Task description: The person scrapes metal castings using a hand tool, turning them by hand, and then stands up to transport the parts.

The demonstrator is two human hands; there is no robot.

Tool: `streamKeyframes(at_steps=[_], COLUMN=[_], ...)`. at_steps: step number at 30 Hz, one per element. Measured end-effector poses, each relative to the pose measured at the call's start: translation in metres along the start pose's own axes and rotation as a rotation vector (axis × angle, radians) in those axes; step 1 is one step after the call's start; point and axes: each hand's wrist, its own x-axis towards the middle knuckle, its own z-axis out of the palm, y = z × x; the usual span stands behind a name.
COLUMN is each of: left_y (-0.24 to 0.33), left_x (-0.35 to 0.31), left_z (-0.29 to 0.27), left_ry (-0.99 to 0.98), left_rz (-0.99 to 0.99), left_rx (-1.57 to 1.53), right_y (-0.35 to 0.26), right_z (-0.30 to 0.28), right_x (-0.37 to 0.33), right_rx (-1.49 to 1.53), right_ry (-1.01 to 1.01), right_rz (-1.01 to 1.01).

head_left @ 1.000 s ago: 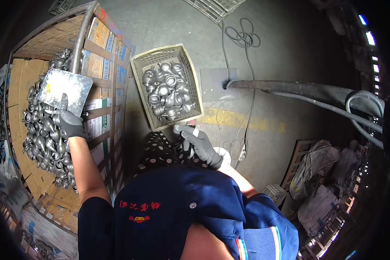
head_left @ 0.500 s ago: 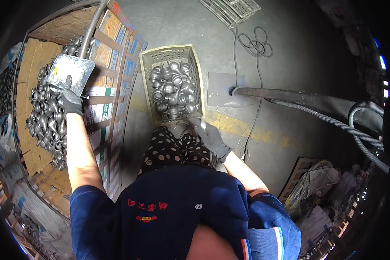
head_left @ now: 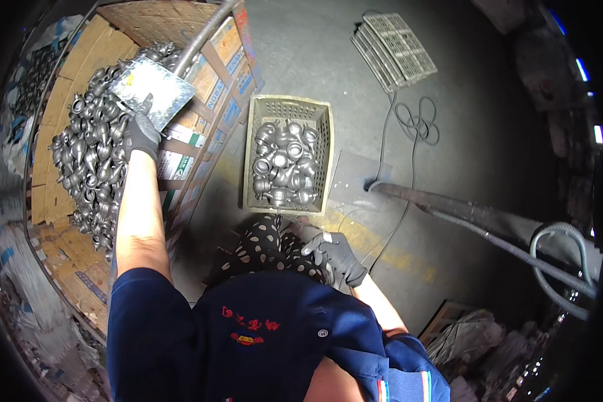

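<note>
My left hand [head_left: 143,136], in a grey glove, grips the edge of a shiny square metal plate [head_left: 157,94] with the thumb on top. The plate is held over a big heap of grey metal bulb-shaped parts [head_left: 97,157] in a cardboard-lined crate on the left. My right hand [head_left: 340,256], also gloved, is at my polka-dot trousers [head_left: 264,241], its fingers bent in; whatever they may hold is hidden. Ahead of it, on the floor, stands a pale plastic basket [head_left: 327,157] containing several of the same metal parts [head_left: 285,164].
The crate's metal rail [head_left: 208,33] and slatted side [head_left: 224,87] rise left of the basket. To the right, a dark post [head_left: 449,204] and flexible conduit [head_left: 489,238] cross low. A cable [head_left: 415,124] loops on the floor near stacked plastic crates [head_left: 402,50].
The view has shifted, so crate and basket appear farther right. My right hand has drawn back from the basket's near edge toward my lap. The left hand still holds the plate.
</note>
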Motion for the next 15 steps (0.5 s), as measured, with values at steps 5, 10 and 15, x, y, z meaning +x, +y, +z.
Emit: streamKeyframes(at_steps=[5,10,15], left_y=[-0.001,0.008,0.020], left_x=[-0.008,-0.011,-0.027], left_z=[0.011,0.013,0.026], left_ry=[0.014,0.021,0.051], left_rz=[-0.011,-0.090,-0.102], left_rx=[-0.177,-0.222,-0.145], right_y=[-0.020,-0.013,-0.032], right_z=[0.015,0.000,-0.024], right_x=[-0.002,0.031,0.051], right_rx=[0.046,-0.110,0.080], right_ry=[0.081,-0.037,0.025], right_rz=[0.212,-0.133,-0.263])
